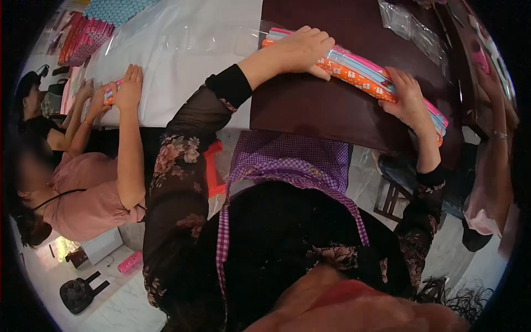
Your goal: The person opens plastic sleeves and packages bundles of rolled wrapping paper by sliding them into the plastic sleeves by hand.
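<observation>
A dark tabletop (326, 113) is seen in front of the apron (287, 157), its far edge cut off by the frame. Its left side is met by a white sheet (193, 77), whose far part is also cut off. A long bundle of rolls (354, 74), orange, pink and pale blue, is laid slantwise on the dark tabletop, from near its left edge toward its near right corner. Clear film (188, 40) is spread over the white sheet toward the bundle's left end; whether the two are joined cannot be told. Crumpled clear plastic (417, 36) is seen near the far right corner.

The bundle is held from above by both hands. The left hand (304, 50) is partly closed over its left part, thumb on the near side; the fingertips are hard to make out. By the right hand (408, 98), also partly closed, its right part is held, thumb on the near side; a stretch is hidden under the palm.

At the sheet's near edge, a small orange-and-pink piece (113, 93) is mostly covered by a co-worker's hands.
</observation>
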Demonstrator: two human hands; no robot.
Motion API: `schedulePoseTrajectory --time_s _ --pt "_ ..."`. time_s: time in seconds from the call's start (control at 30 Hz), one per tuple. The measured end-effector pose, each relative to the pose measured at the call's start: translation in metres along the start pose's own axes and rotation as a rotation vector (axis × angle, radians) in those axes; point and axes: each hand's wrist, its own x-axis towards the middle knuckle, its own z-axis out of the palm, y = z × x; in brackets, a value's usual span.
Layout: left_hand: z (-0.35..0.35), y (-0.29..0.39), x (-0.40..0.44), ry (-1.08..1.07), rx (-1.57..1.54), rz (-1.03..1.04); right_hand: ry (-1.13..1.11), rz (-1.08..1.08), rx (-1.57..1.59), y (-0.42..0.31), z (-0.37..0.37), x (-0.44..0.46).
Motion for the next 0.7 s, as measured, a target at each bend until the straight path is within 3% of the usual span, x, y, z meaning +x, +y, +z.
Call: schedulePoseTrajectory --time_s 0.53,0.7 --pt "0.0 0.03 0.028 0.052 -0.057 0.016 -0.009 -0.068 -0.018 0.019 -0.016 -0.023" --pt "0.011 0.019 0.028 0.004 -0.081 -0.022 -0.047 0.154 -0.025 0.085 -0.022 -0.093"
